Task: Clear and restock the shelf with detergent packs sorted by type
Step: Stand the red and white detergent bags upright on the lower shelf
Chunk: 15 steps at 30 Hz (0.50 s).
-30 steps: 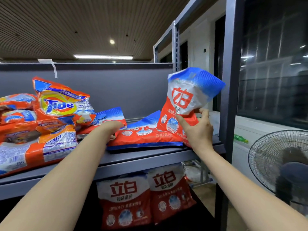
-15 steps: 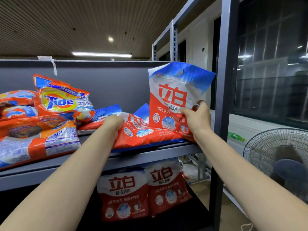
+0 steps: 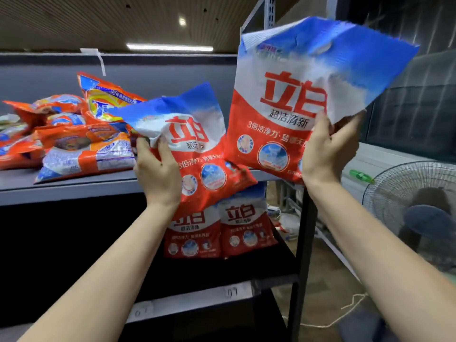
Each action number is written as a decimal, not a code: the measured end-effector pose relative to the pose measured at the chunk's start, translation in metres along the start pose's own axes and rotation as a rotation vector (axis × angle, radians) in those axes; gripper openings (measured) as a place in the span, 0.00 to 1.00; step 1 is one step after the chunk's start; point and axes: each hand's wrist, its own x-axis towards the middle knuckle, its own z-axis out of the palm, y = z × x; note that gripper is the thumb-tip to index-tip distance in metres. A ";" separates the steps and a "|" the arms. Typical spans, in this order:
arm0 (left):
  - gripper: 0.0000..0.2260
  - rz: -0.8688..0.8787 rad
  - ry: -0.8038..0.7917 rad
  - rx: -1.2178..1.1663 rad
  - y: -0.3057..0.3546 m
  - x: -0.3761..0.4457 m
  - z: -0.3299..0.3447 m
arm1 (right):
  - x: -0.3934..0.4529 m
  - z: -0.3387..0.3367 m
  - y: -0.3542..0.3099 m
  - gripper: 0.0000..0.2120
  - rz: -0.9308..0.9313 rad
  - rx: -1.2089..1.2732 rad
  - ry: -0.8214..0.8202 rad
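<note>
My right hand (image 3: 329, 149) grips a red, white and blue detergent pack (image 3: 283, 99) by its right edge, held upright in front of the shelf post. My left hand (image 3: 158, 169) grips a second pack of the same kind (image 3: 195, 144), tilted, lifted off the grey upper shelf (image 3: 69, 188). A pile of orange Tide packs (image 3: 81, 134) lies on the left of that shelf. Two more red and white packs (image 3: 219, 230) stand upright on the lower shelf, partly hidden behind the pack in my left hand.
The rack's dark upright post (image 3: 302, 255) stands at the front right corner. A floor fan (image 3: 414, 213) is to the right of the rack. A green bottle (image 3: 361, 176) lies on a ledge behind it. White labels (image 3: 192, 302) mark the lower shelf edge.
Both packs have come off the upper shelf toward me. My left hand lifted the flat pack and now holds it tilted; my right hand raised its pack higher and closer.
</note>
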 end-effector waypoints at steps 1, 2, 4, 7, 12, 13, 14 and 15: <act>0.11 0.054 -0.019 0.008 0.000 -0.007 -0.007 | -0.001 -0.007 0.001 0.21 0.004 -0.007 0.011; 0.10 0.095 -0.050 0.025 -0.001 -0.014 -0.013 | -0.004 -0.013 0.003 0.22 0.019 -0.030 0.011; 0.11 0.166 -0.121 0.103 -0.009 -0.029 -0.024 | -0.011 -0.023 0.012 0.24 0.049 -0.113 -0.018; 0.17 0.257 -0.261 0.217 -0.027 -0.058 -0.039 | -0.030 -0.035 0.033 0.19 0.064 -0.229 -0.119; 0.12 0.099 -0.329 0.458 -0.065 -0.100 -0.059 | -0.075 -0.049 0.089 0.16 0.145 -0.420 -0.328; 0.10 0.005 -0.332 0.496 -0.073 -0.108 -0.061 | -0.083 -0.050 0.101 0.14 0.180 -0.467 -0.382; 0.09 -0.090 -0.337 0.523 -0.080 -0.114 -0.062 | -0.091 -0.050 0.115 0.12 0.225 -0.522 -0.443; 0.08 -0.171 -0.344 0.544 -0.090 -0.119 -0.062 | -0.098 -0.049 0.127 0.12 0.269 -0.571 -0.495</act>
